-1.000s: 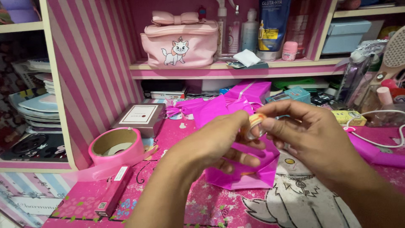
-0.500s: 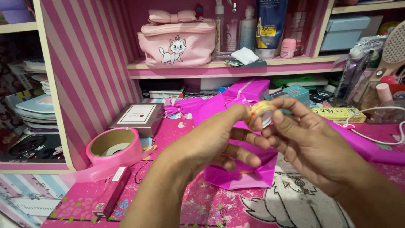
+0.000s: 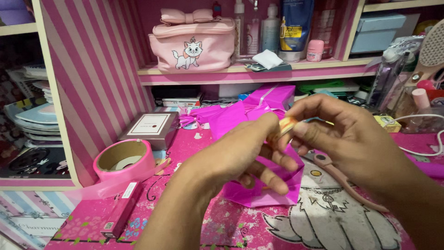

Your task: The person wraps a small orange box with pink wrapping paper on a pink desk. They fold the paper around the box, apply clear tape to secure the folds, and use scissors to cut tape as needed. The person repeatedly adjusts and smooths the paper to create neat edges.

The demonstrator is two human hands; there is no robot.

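Observation:
My left hand [image 3: 240, 155] and my right hand [image 3: 344, 136] meet above the desk, both pinching a small yellowish roll of tape [image 3: 286, 126] between fingertips. Under them lies a shiny magenta wrapped package [image 3: 261, 187] on the pink patterned desk mat [image 3: 222, 222]. A second magenta wrapped parcel [image 3: 270, 99] sits just behind the hands. A thin pink tool [image 3: 340, 178] lies on the mat below my right hand.
A wide pink tape roll [image 3: 124, 160] and a slim pink box [image 3: 121, 209] lie at the left. A grey square box [image 3: 150, 128] stands behind them. The shelf above carries a pink cat pouch [image 3: 192, 39] and bottles [image 3: 270, 28]. A white cable [image 3: 423, 149] runs at the right.
Both hands have stayed together on the small roll, shifting slightly right and up. The fingers have reworked their pinch on it. The package below has not moved.

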